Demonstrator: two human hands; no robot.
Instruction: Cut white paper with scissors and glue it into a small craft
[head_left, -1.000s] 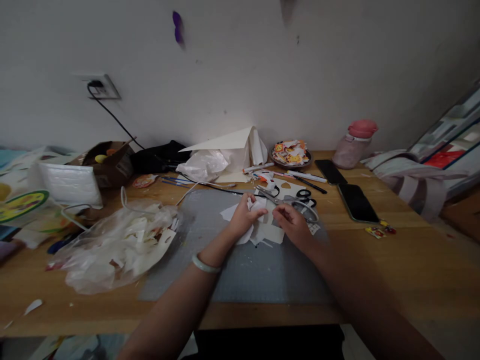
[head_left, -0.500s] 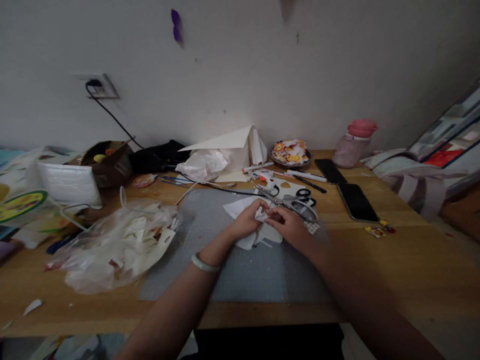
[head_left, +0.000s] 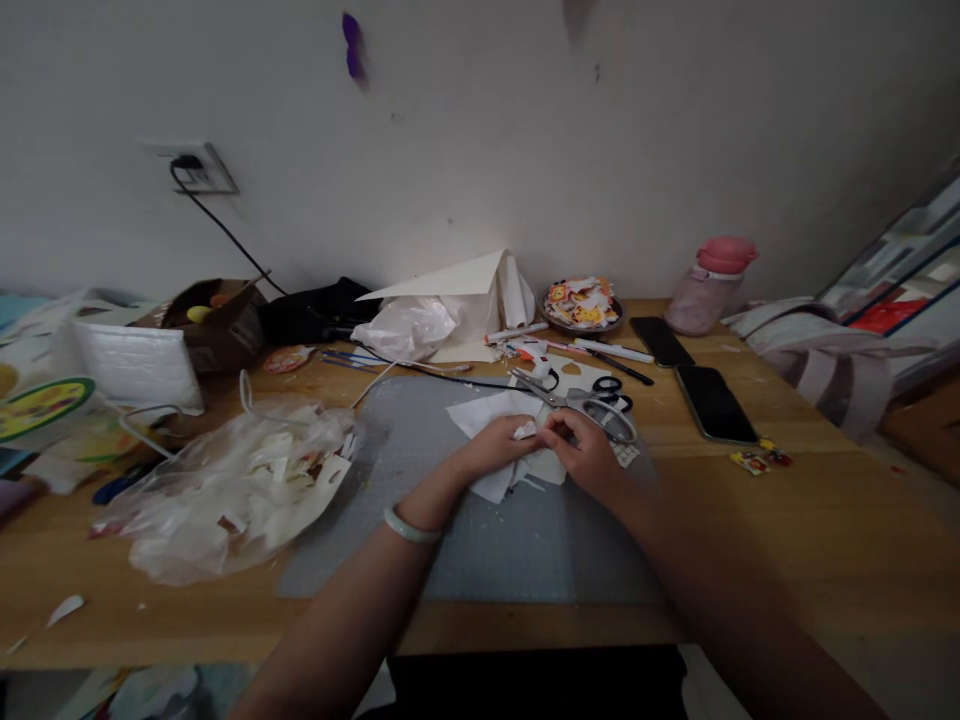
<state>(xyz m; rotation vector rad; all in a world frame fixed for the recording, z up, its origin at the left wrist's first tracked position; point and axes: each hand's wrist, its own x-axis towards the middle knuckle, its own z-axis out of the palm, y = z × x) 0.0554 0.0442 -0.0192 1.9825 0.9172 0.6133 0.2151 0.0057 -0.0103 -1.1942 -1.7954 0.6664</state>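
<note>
Paper wad [head_left: 525,430] | clamped in left grip [head_left: 495,447] | right grip [head_left: 589,455] just beside, closure unclear

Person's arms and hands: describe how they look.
The left hand and right hand are gloveless, with bare forearms and no sleeves in view. A smooth, pale greenish bangle rings the left wrist; none shows on the right.

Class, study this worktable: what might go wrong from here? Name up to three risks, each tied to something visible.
1. The grey-handled scissors lie close beyond the right hand, so a finger might brush the metal.
2. The crumpled white paper in the left hand might tear if pulled.
3. Loose paper sheets lie beneath the hands on the grey mat; they might slip or crease.
</note>
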